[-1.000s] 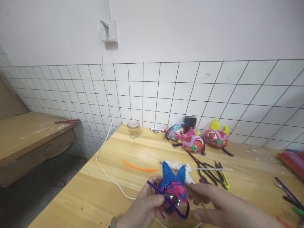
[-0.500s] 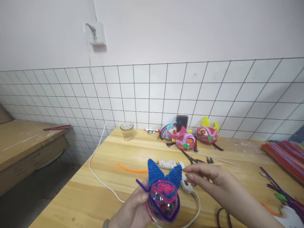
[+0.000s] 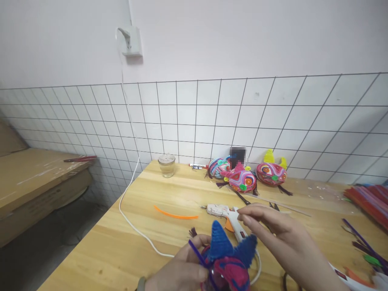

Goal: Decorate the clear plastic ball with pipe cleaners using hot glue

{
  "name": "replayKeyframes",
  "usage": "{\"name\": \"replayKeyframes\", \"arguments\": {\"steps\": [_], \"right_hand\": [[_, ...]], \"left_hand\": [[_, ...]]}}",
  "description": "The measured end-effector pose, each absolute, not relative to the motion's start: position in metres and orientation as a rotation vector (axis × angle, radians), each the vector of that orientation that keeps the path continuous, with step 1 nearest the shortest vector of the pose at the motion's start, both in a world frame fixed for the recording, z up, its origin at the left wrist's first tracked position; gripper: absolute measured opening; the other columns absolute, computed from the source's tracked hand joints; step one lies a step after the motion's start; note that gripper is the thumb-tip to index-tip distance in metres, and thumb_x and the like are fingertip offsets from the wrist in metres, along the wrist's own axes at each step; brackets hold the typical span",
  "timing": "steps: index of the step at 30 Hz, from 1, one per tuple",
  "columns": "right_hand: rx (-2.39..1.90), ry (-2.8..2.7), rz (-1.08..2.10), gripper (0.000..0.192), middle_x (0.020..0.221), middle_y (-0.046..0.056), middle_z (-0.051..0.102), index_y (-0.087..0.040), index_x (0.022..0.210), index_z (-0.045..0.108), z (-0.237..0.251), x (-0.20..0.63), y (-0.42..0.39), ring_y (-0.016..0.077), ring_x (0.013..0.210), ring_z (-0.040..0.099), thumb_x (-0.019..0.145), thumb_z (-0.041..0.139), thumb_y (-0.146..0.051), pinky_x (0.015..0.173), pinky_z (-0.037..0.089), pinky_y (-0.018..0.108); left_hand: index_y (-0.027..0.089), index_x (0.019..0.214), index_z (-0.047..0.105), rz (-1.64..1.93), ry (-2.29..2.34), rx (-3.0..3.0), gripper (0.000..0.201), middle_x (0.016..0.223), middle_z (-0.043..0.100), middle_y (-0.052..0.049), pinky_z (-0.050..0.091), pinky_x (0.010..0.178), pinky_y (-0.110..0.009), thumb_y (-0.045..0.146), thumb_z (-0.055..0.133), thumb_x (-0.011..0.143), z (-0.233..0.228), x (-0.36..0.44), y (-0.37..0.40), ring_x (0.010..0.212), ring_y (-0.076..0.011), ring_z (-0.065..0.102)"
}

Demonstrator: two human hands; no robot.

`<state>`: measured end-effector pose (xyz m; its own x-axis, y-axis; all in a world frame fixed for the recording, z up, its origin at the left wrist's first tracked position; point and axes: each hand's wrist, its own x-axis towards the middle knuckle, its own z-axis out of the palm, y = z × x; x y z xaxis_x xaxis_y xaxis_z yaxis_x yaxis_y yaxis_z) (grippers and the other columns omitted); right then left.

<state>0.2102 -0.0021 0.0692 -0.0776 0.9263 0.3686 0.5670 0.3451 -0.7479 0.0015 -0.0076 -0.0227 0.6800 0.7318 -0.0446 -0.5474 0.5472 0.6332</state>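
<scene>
My left hand grips a clear ball craft wrapped in pink and blue pipe cleaners, with two blue ears on top and a purple pipe cleaner across it, low at the bottom edge of the view. My right hand hovers just right of the craft, fingers extended and apart, fingertips over the handle of the white glue gun that lies on the wooden table. I cannot tell whether the fingers touch the gun.
An orange pipe cleaner, a white cord, a glass jar, three finished colourful crafts, scissors and pipe cleaner bundles lie on the table. A second table stands at left.
The craft has dropped lower in the view with my left hand. My right hand let go of it and moved up toward the glue gun.
</scene>
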Motion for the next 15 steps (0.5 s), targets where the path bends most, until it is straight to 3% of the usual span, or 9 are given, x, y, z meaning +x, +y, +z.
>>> {"name": "replayKeyframes", "arguments": {"steps": [3, 6, 9, 15], "right_hand": [[-1.403, -1.598, 0.754, 0.030, 0.084, 0.006, 0.074, -0.021, 0.089, 0.071, 0.062, 0.215, 0.005, 0.0211, 0.071, 0.068, 0.081, 0.058, -0.047, 0.058, 0.056, 0.025], [-1.422, -1.572, 0.885, 0.034, 0.080, 0.006, 0.074, -0.020, 0.091, 0.070, 0.056, 0.217, 0.010, 0.0202, 0.069, 0.067, 0.080, 0.059, -0.050, 0.057, 0.055, 0.025], [-1.416, -1.620, 0.888, 0.035, 0.079, 0.006, 0.073, -0.019, 0.090, 0.070, 0.054, 0.216, 0.013, 0.0208, 0.069, 0.066, 0.081, 0.058, -0.050, 0.056, 0.054, 0.026], [-1.387, -1.656, 0.815, 0.032, 0.084, 0.007, 0.074, -0.019, 0.092, 0.071, 0.056, 0.213, 0.009, 0.0222, 0.075, 0.067, 0.083, 0.057, -0.047, 0.060, 0.056, 0.027]], "left_hand": [[0.020, 0.100, 0.065, 0.669, 0.251, 0.770, 0.055, 0.102, 0.069, -0.007, 0.038, 0.092, -0.037, 0.012, 0.084, 0.049, -0.030, 0.002, -0.006, 0.106, -0.0268, 0.060], [0.019, 0.103, 0.066, 0.633, 0.233, 0.855, 0.049, 0.104, 0.068, -0.009, 0.034, 0.096, -0.038, 0.022, 0.083, 0.057, -0.026, 0.002, -0.006, 0.111, -0.0269, 0.058], [0.020, 0.098, 0.067, 0.640, 0.252, 0.781, 0.050, 0.105, 0.068, -0.007, 0.032, 0.099, -0.038, 0.020, 0.086, 0.051, -0.016, 0.002, -0.009, 0.111, -0.0271, 0.057], [0.017, 0.100, 0.066, 0.706, 0.266, 0.623, 0.053, 0.100, 0.070, -0.008, 0.040, 0.085, -0.033, 0.008, 0.079, 0.049, -0.017, -0.001, -0.008, 0.097, -0.0252, 0.063]]}}
